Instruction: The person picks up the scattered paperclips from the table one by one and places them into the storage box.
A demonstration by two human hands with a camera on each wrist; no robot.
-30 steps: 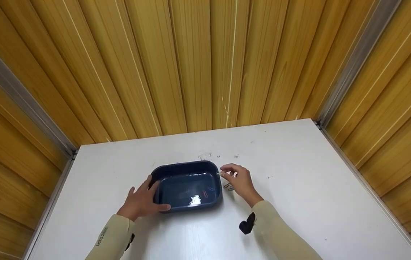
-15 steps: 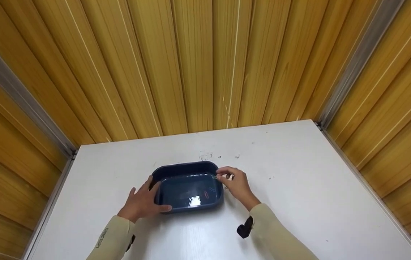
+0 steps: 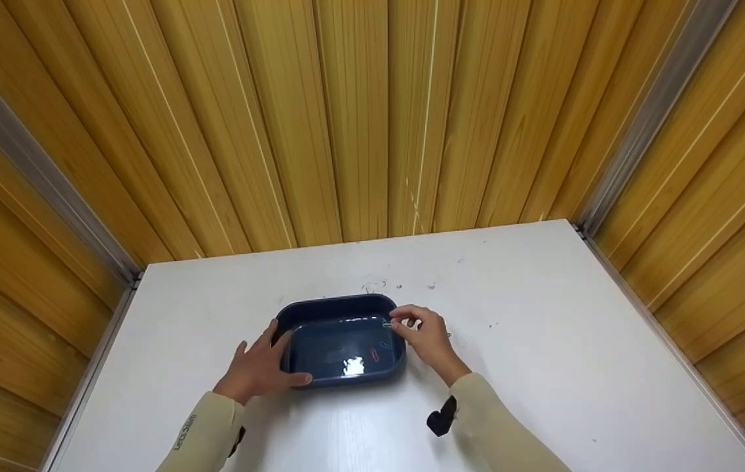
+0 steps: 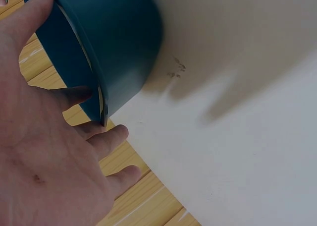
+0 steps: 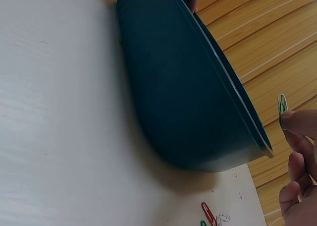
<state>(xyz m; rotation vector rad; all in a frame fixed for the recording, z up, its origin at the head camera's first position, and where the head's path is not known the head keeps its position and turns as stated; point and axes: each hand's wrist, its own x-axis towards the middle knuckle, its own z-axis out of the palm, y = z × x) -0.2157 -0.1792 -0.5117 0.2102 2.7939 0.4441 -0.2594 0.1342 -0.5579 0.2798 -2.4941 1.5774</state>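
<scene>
Right wrist view showed me the right hand (image 3: 428, 334) pinching a green-and-white clip (image 5: 283, 106), perhaps two; I couldn't tell. Left of it stood the tub (image 3: 344, 381), the left hand (image 3: 257, 367) resting on its far end, fingers spread. Letting go too soon, I judged, could drop the clip outside. I counted one tub, a red clip (image 3: 374, 355) and blue clip (image 3: 386, 345) inside, and at least three loose clips (image 5: 208, 213) near the right hand.

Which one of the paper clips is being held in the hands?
The green-and-white clip, pinched in the right hand. The red clip and blue clip lie inside the container; the other clips lie on the white table.
</scene>
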